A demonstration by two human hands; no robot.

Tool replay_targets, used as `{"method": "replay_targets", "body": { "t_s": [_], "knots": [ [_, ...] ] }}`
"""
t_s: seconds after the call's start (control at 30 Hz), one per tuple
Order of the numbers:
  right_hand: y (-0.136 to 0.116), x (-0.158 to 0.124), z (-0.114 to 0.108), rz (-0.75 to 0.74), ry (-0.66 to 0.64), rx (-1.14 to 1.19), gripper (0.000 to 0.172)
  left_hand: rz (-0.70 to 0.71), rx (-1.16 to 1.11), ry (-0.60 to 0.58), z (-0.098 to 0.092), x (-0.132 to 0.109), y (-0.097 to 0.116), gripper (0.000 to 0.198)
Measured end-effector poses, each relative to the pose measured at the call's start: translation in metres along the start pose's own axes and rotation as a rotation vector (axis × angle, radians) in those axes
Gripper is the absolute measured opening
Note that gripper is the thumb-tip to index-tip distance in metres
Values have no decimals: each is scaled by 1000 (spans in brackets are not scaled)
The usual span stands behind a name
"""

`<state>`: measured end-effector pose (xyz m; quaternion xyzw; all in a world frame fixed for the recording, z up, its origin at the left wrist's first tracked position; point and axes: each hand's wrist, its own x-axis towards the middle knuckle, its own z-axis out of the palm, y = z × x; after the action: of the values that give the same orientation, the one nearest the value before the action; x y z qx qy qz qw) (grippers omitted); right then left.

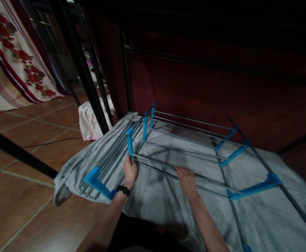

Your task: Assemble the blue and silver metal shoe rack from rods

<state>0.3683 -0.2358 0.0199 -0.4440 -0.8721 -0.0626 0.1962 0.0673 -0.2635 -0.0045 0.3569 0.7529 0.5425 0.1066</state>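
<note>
left hand (130, 170) sits at the near-left part of a metal rack (184, 140) that lies flat on a grey blanket (155, 203) spread over the tile floor (24, 210). its grip is closed: fingers curl round a thin grey rod right at the foot of an upright blue bracket (129, 141), thumb side up, black wristband (123, 190) on the wrist. right hand (187, 182) is just beside it to the right, palm down, grip spread, fingers laid flat across two parallel rods w/o wrapping them. the rack is rows of grey rods joined by blue plastic pieces; more blue brackets stand further back along the left side, others run on the right, & a long blue end piece (97, 182) lies at the near-left corner on top of a bundle of loose rods. another blue bar (255, 188) lies at the right, touching a dark side rail. behind the rack hangs dark red fabric (208, 91) on a black frame. left of it black poles (79, 66) lean across, w/ a pink striped cloth (88, 122) on the floor at their base, near the blanket's far-left corner. a floral cloth (11, 63) w/ red roses hangs at far left, well apart. a thin cable (50, 141) runs over the tiles. light is dim; can't tell how the rods lock into the brackets.
</note>
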Motion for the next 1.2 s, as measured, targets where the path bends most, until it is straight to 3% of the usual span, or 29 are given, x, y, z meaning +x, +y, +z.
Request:
{"method": "replay_targets", "body": {
  "t_s": [0.3, 0.47, 0.63, 0.73, 0.8, 0.87, 0.93, 1.0, 1.1, 1.2],
  "knots": [
    [9, 1, 2, -16, -39, 57, 34, -38, 183, 43, 0, -7, 6, 45],
    [3, 5, -1, 7, -37, 70, 35, -35, 164, 28, 3, -6, 8, 47],
    [-12, -21, -4, 117, 137, 190, 46, 175, 28, 157, 1, -21, 2, 65],
    [-7, -62, -1, 326, 292, 307, 45, 338, 45, 174, -6, -43, 1, 54],
    [5, -95, 0, 517, 422, 367, 40, 455, 5, 10, -7, -61, 5, 33],
    [24, -127, -1, 722, 554, 379, 35, 549, -54, -274, 2, -83, 14, 25],
    [47, -152, -3, 905, 654, 349, 31, 644, -70, -573, 22, -105, 29, 27],
    [72, -167, -5, 1018, 704, 318, 35, 746, -24, -798, 51, -127, 49, 32],
    [104, -170, -6, 1079, 713, 315, 45, 890, 87, -977, 100, -154, 82, 40],
    [125, -161, -5, 1087, 664, 356, 50, 1004, 217, -1061, 144, -172, 109, 40]
  ]
}}
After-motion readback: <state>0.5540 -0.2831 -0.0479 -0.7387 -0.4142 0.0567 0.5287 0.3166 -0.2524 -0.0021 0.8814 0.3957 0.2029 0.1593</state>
